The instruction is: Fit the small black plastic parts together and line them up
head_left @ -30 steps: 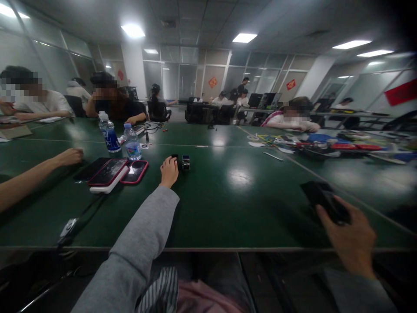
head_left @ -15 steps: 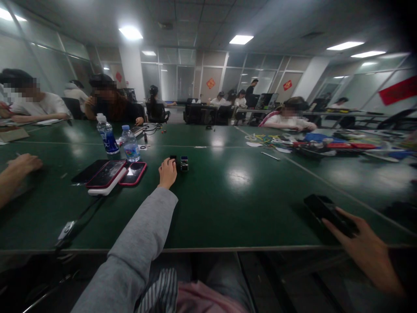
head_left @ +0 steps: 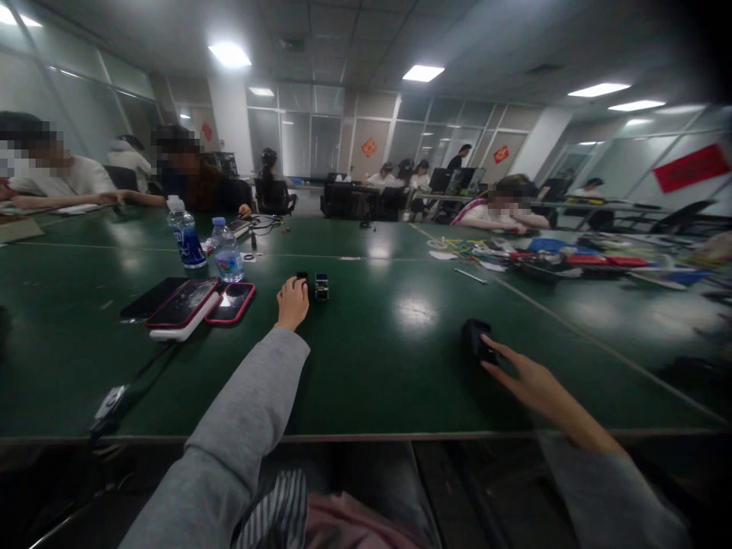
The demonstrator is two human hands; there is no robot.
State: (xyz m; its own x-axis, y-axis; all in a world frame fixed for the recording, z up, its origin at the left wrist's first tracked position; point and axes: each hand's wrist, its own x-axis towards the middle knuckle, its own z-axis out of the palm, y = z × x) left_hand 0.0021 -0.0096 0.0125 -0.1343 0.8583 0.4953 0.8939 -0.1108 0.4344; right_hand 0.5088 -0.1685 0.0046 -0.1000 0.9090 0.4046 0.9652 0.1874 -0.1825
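Note:
My left hand (head_left: pixel 293 302) rests on the green table (head_left: pixel 366 358) with its fingers curled around a small black block (head_left: pixel 303 277), most of which they hide. Just right of it stands a small dark device (head_left: pixel 322 287) with lighter patches on its face, apart from my fingers. Over on the right, my right hand (head_left: pixel 523 374) grips a black, rounded object (head_left: pixel 479 341) between thumb and fingers, low over or on the tabletop. Its exact kind is too dark to make out.
Left of my left hand lie phones (head_left: pixel 230 303) and a white power bank (head_left: pixel 180 329) with a cable. Two bottles (head_left: pixel 227 255) stand behind them. Cables and tools (head_left: pixel 577 259) pile up at the far right. Several people sit around.
My right hand has moved left and slightly away from me with the black object. A co-worker's hand at the far left has gone from view. My left hand stays in place.

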